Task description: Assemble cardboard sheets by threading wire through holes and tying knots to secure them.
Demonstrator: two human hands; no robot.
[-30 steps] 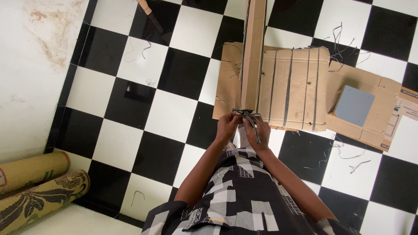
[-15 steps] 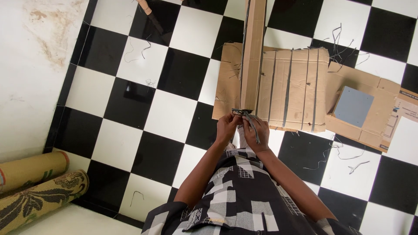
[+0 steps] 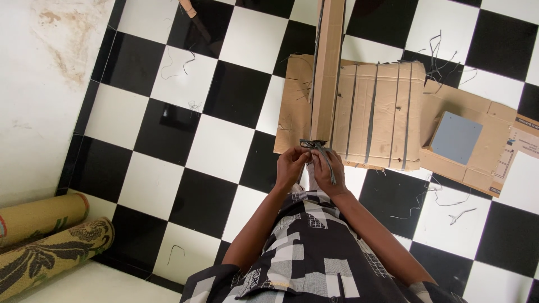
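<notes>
On the checkered floor [image 3: 168, 134], flattened cardboard [image 3: 382, 112] fills the upper right, a long cardboard strip [image 3: 327, 67] rises at top centre, and below it the left hand [image 3: 291, 167] and right hand [image 3: 327, 171] pinch thin dark strands [image 3: 314, 145] together.

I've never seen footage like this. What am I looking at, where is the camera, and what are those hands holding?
The camera sits on a person's head and looks straight down, so you see their patterned shirt, both arms and a black-and-white tiled floor. No machine is involved, only bare hands. The left hand and right hand meet over a thin grey strip, pinching it at the near end of a long cardboard piece. Beyond lies flattened cardboard crossed by similar strips, with a grey square to its right. Loose strip scraps litter the tiles. Two rolled mats lie at the lower left.
</notes>
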